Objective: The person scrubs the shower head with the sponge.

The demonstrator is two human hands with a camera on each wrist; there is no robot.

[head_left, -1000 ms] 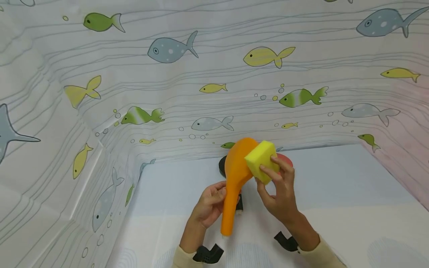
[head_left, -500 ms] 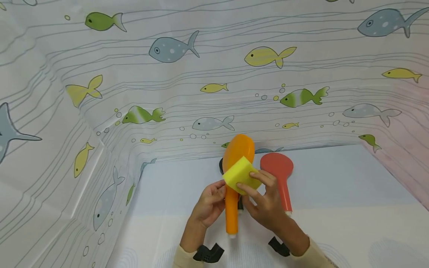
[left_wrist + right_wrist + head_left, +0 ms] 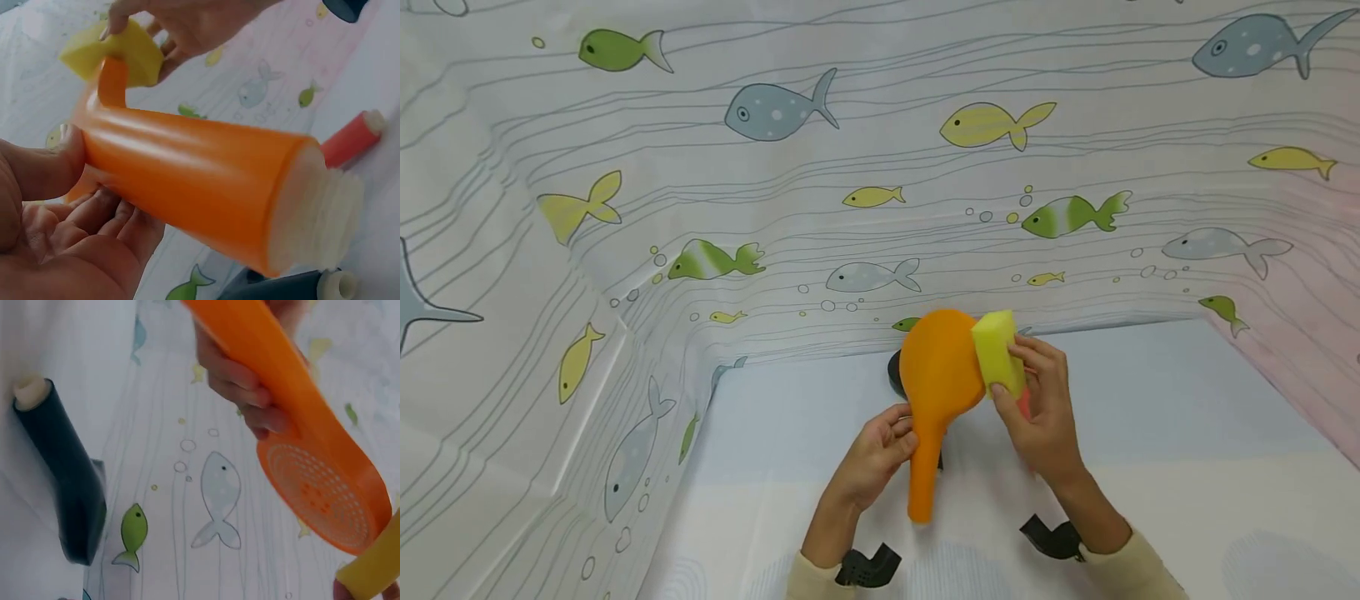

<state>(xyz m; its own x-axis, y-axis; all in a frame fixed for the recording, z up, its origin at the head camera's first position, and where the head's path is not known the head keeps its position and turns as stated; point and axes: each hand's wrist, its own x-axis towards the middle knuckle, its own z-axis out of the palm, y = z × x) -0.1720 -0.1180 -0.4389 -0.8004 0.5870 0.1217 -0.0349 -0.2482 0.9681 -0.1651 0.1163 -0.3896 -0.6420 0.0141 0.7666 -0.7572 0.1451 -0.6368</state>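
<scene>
In the head view my left hand [image 3: 876,458] holds an orange handheld shower head [image 3: 942,367] by its handle near the neck, the round back facing the camera. Its perforated spray face [image 3: 315,494] shows in the right wrist view. A threaded whitish end [image 3: 319,215] sticks out of the handle in the left wrist view. My right hand [image 3: 1048,408] pinches a yellow sponge [image 3: 997,350] between thumb and fingers. The sponge lies at the right edge of the shower head's round part.
A black shower head [image 3: 69,475] lies on the white table behind the orange one. A red shower head [image 3: 353,137] lies to the right, mostly hidden by my right hand in the head view. Behind the table [image 3: 1150,400] hangs a fish-patterned sheet [image 3: 790,200].
The sponge went from the right edge down and left across the lower round part, then back up to the right edge. The orange shower head turned side-on, then back toward the camera.
</scene>
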